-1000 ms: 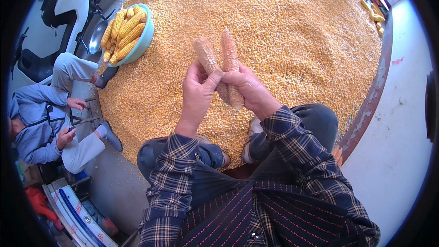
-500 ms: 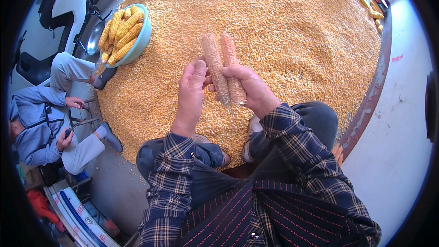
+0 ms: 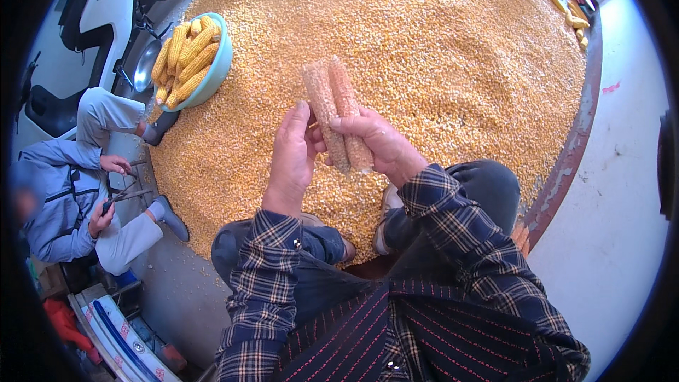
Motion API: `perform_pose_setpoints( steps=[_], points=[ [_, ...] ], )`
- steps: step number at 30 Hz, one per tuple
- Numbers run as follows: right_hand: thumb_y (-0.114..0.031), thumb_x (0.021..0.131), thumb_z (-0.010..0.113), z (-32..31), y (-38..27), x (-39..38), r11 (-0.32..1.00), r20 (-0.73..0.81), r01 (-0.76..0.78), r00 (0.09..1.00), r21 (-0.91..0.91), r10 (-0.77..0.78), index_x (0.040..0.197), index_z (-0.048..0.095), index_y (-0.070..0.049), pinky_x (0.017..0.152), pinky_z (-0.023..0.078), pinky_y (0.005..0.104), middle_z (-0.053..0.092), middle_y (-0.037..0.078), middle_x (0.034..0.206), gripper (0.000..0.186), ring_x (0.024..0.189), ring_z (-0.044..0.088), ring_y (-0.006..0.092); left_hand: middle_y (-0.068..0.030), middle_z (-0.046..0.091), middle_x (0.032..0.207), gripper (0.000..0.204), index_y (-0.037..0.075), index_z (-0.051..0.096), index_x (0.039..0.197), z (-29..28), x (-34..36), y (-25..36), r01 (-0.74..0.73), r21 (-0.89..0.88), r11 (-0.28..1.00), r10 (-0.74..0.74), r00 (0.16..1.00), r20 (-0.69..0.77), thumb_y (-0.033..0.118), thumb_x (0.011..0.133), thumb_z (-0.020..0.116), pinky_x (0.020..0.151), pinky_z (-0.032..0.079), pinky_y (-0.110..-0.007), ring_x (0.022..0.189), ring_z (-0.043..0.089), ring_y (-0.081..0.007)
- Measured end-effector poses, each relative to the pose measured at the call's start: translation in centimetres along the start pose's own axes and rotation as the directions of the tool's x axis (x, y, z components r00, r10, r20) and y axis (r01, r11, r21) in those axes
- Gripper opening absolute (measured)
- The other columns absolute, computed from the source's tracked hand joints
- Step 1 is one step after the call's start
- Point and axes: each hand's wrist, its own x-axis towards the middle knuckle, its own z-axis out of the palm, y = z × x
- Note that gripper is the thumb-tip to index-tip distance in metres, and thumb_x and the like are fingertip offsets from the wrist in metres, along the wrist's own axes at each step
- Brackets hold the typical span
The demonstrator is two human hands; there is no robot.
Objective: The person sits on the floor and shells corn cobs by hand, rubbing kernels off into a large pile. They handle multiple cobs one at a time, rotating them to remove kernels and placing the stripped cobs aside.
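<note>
Cobs (image 3: 325, 114) are being held side by side, two of them, both looking pretty much stripped bare. The right hand (image 3: 387, 145) is doing the grasping: its thumb is pressing across the front of the pair, and their far ends are pointing away from the person and leaning a bit left. The left hand (image 3: 288, 159) is hanging out just beside them on the left, thumb lifted, not clamping down on anything. Some fingertips are poking out by the lower part of the left cob, but it's hard to tell whose hand they're coming from.

Under and beyond both hands, tons of loose yellow kernels (image 3: 453, 64) are spreading out in a big heap. Ahead and left of the left hand, a pale blue-green basin (image 3: 221, 74) is holding a pile of yellow corn ears (image 3: 187, 56). Farther left of that hand, a co-worker (image 3: 67, 177) in light blue is sitting. Way ahead and right of the right hand, a few more ears (image 3: 569, 18) are lying around.
</note>
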Motion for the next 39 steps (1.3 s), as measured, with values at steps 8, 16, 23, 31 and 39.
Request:
perform_pose_setpoints(
  steps=[8, 16, 23, 31, 39],
  points=[
    [-0.012, 0.082, 0.061, 0.1, 0.5, -0.1, 0.997, -0.031, 0.037, 0.999, -0.065, -0.039, 0.114, 0.052, 0.001, 0.073, 0.054, 0.0330, 0.063, 0.012, 0.096, 0.036, 0.083, 0.064, 0.0197, -0.0045, 0.062, 0.094, 0.032, 0.006, 0.054, 0.110, 0.3, -0.2, -0.7, 0.027, 0.085, 0.996, -0.017, 0.994, -0.110, 0.033, 0.098, 0.040, 0.061, 0.052, -0.025, 0.078, 0.062, -0.0112],
    [-0.012, 0.085, 0.058, -0.7, 0.1, -0.1, 0.996, -0.064, 0.083, 0.994, -0.044, -0.086, 0.117, 0.050, 0.002, 0.066, 0.056, 0.0349, 0.064, 0.013, 0.096, 0.036, 0.079, 0.065, 0.0210, -0.0049, 0.061, 0.091, 0.030, 0.006, 0.056, 0.102, -0.6, 0.8, -1.6, 0.028, -0.014, 1.000, -0.030, 0.987, -0.161, 0.032, 0.097, 0.044, 0.065, 0.052, -0.028, 0.075, 0.060, -0.0146],
    [-0.014, 0.085, 0.057, -0.4, -4.5, -3.8, 0.961, -0.182, 0.271, 0.944, -0.050, -0.275, 0.118, 0.045, 0.005, 0.069, 0.056, 0.0371, 0.061, 0.016, 0.097, 0.040, 0.084, 0.064, 0.0237, -0.0033, 0.058, 0.087, 0.018, 0.009, 0.055, 0.096, -1.6, 0.6, -1.7, 0.088, 0.029, 0.996, -0.078, 0.965, -0.248, 0.026, 0.094, 0.050, 0.065, 0.050, -0.028, 0.078, 0.059, -0.0154],
    [-0.012, 0.082, 0.057, -11.0, -12.4, -21.0, 0.710, -0.545, 0.394, 0.459, -0.584, -0.702, 0.103, 0.053, 0.003, 0.058, 0.053, 0.0307, 0.060, 0.011, 0.086, 0.026, 0.074, 0.062, 0.0196, -0.0028, 0.058, 0.089, 0.015, 0.010, 0.055, 0.096, -0.7, 0.5, -2.0, 0.115, 0.077, 0.990, -0.098, 0.976, -0.193, 0.025, 0.094, 0.051, 0.064, 0.049, -0.027, 0.077, 0.060, -0.0147],
    [-0.040, 0.092, 0.045, -34.5, 3.2, -41.3, 0.255, -0.564, -0.882, 0.015, -0.397, -0.826, 0.139, 0.029, -0.012, 0.073, 0.049, 0.0461, 0.063, 0.020, 0.093, 0.057, 0.086, 0.060, 0.0374, -0.0004, 0.059, 0.085, 0.015, 0.010, 0.055, 0.096, 0.9, 0.5, -5.4, 0.195, 0.105, 0.975, -0.187, 0.979, -0.085, 0.025, 0.092, 0.054, 0.063, 0.048, -0.025, 0.075, 0.059, -0.0121]
  ],
)
